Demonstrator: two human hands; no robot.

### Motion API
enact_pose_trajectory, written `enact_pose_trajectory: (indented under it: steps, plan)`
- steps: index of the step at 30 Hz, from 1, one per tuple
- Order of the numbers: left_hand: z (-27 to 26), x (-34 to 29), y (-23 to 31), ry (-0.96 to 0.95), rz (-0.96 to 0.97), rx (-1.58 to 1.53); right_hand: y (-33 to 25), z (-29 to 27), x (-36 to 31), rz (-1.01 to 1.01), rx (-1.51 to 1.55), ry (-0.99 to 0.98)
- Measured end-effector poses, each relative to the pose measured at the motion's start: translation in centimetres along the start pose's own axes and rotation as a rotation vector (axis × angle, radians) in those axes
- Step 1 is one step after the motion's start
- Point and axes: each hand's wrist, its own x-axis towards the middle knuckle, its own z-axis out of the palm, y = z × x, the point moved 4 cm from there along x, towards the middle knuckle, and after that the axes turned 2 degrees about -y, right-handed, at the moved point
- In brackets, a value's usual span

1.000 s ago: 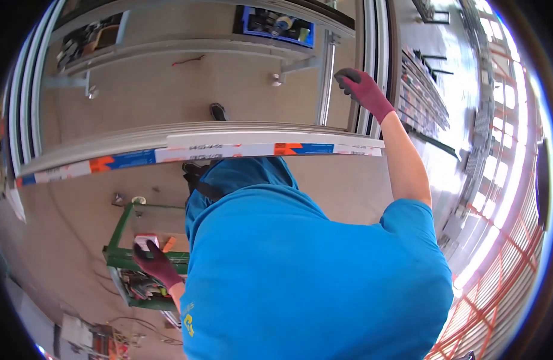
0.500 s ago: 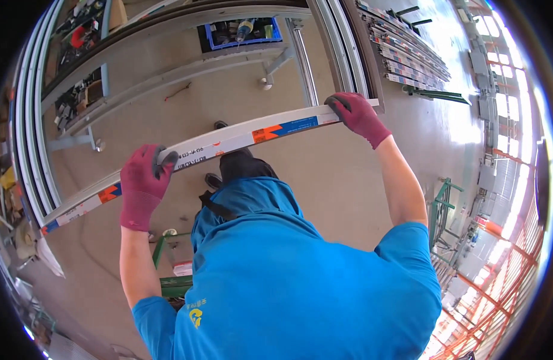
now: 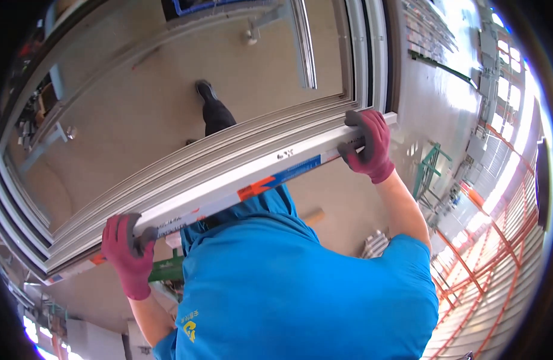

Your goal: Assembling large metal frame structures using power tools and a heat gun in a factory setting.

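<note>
A large metal window frame (image 3: pixel 228 175) with grooved silver rails spans the view, its near side running across in front of my body. That near side carries a white outer face and a strip of white, orange and blue film. My left hand (image 3: pixel 130 252), in a maroon glove with dark grey fingertips, is closed around this side near its left corner. Close to the right corner, my right hand (image 3: pixel 369 146), gloved alike, grips the same side, thumb underneath and fingers over the top. The frame's far side is mostly out of view.
Through the frame opening show a chrome bar (image 3: pixel 304 45), a blue crate (image 3: pixel 198 7) on a grey rack, and my dark shoe (image 3: pixel 205 90). Long profiles (image 3: pixel 429 27) lie stacked at the far right. A green stand (image 3: pixel 431 165) is right; another green piece (image 3: pixel 166 270) is left.
The frame's near side has tipped, so its inner grooved rails now show. It has come closer to my body, and both hands have moved lower, still gripping.
</note>
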Motion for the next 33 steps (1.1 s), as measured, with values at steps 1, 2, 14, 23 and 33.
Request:
enact_pose_trajectory:
  steps: [1,2,14,23,33]
  plan:
    - [0.2,0.4,-0.3,-0.042,-0.013,-0.011,0.4,0.1,-0.1,0.002,0.031,0.051]
    - [0.2,0.7,-0.4,-0.078,-0.019,-0.062,0.8,-0.3,-0.2,0.003,0.056,0.106]
    - [0.7,0.8,-0.7,-0.025,0.015,0.032,4.0,-2.0,12.7,0.007,0.09,-0.113]
    - [-0.2,2.4,0.0,0.037,-0.164,-0.104,9.7,2.2,35.3,0.043,0.25,0.144]
    - [0.5,2.0,-0.8,0.064,-0.203,-0.079,9.9,14.6,39.7,-0.508,-0.005,-0.308]
